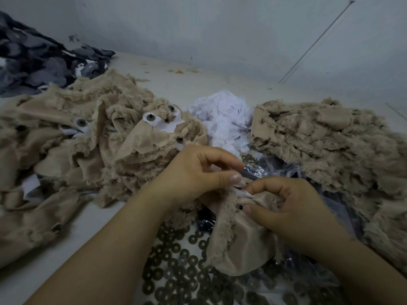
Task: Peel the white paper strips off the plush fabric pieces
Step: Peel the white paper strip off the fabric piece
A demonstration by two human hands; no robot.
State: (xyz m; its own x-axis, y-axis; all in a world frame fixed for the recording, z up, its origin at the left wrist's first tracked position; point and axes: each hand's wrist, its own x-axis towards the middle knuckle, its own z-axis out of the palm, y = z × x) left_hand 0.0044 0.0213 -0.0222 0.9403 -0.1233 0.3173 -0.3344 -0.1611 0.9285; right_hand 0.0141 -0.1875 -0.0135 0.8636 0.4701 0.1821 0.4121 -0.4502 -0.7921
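Beige plush, knit backing up: one small fur-edged fabric piece held above a spread of dark flat ring-shaped washers and crinkled clear plastic bag. Left hand curled, thumb and forefinger pinched on a narrow white paper strip at the top edge of the piece. Right hand clamped on the same piece, thumb pressed on the backing just below the strip, fingers curled over the fold. Strip mostly hidden between the two hands; how much already lifted, impossible to tell.

Likely trouble from here:
- Tearing of the paper if pulled sharply or sideways, leaving a sliver stuck in the pile.
- Slipping of the pinch, since only a small tab shows between the fingertips.
- Stretching of the thin backing if the right thumb sits too far from the peel line.
- Washers dragged or scattered by the hanging lower edge.

Near by: heap of beige plush pieces with round eye studs and white paper patches to the left, probably waiting; heap of similar pieces without paper to the right, probably finished; mound of torn white paper scraps between them; dark grey fabric pile far left.
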